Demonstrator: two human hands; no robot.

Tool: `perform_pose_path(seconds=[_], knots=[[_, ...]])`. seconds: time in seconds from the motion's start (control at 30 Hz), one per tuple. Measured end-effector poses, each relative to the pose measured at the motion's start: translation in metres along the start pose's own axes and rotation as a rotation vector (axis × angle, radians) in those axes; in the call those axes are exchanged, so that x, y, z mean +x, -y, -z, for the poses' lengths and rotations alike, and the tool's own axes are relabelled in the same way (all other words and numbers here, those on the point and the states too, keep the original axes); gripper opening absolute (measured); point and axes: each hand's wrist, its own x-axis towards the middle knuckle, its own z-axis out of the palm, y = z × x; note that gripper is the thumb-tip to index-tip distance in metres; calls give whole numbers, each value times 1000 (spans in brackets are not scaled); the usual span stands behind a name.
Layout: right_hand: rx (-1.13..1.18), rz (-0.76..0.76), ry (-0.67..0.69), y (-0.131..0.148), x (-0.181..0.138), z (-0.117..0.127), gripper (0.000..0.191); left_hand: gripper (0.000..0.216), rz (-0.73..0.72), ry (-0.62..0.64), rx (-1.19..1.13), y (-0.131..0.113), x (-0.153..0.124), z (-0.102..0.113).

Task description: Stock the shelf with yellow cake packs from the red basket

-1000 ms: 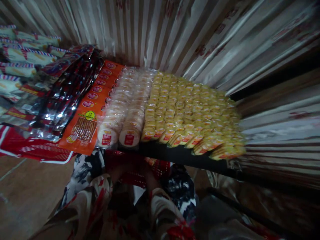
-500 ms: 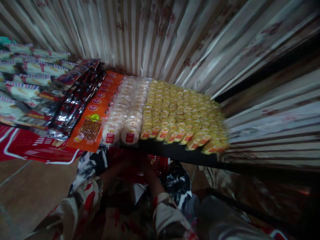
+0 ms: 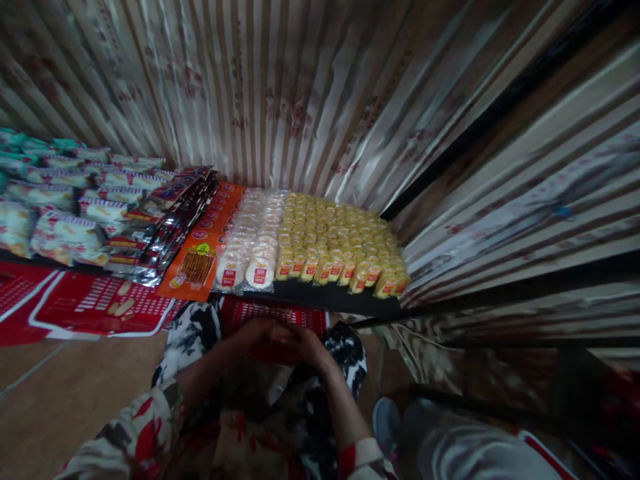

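My left hand and my right hand meet low in front of me, just under the dark shelf edge. Both sets of fingers are curled together against a red package below the shelf; whether they grip it is hard to see in the dark. Above them, on the shelf, lie rows of small yellow wrapped snacks, two rows of round white wrapped cakes and a stack of orange packets.
Dark shiny packets and white snack bags fill the shelf's left part. Red packaging hangs below it. A striped foil wall stands behind and to the right. Brown floor lies at lower left.
The view has pulled back and tilted up, so the shelf looks smaller. My hands, hidden in shadow before, now show together below the shelf edge.
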Motion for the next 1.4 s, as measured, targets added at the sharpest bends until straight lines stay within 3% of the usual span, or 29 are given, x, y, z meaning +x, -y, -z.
perform_pose_path(seconds=[0.2, 0.4, 0.53, 0.7, 0.9, 1.0, 1.17, 1.4], knots=[[399, -8, -35, 19, -26, 19, 39, 29, -33, 177, -20, -19, -21, -8], [663, -35, -107, 28, -39, 22, 44, 28, -176, 124, 3, -44, -35, -19], [712, -73, -198, 25, -42, 22, 50, 22, -218, 52, 85, -60, -36, -34], [522, -29, -338, 22, -47, 28, 49, 18, -281, -14, 230, -71, -25, -56], [-80, 44, -889, 9, -51, 39, 43, 24, -539, -67, 577, -89, -9, -78], [-219, 83, -1041, 6, -52, 42, 39, 28, -631, -101, 704, -101, -1, -92], [-286, 84, -1186, 5, -53, 52, 39, 32, -684, -73, 769, -122, 17, -124], [-297, 59, -1216, -23, -46, 76, 45, 39, -747, -44, 870, -153, 40, -170]])
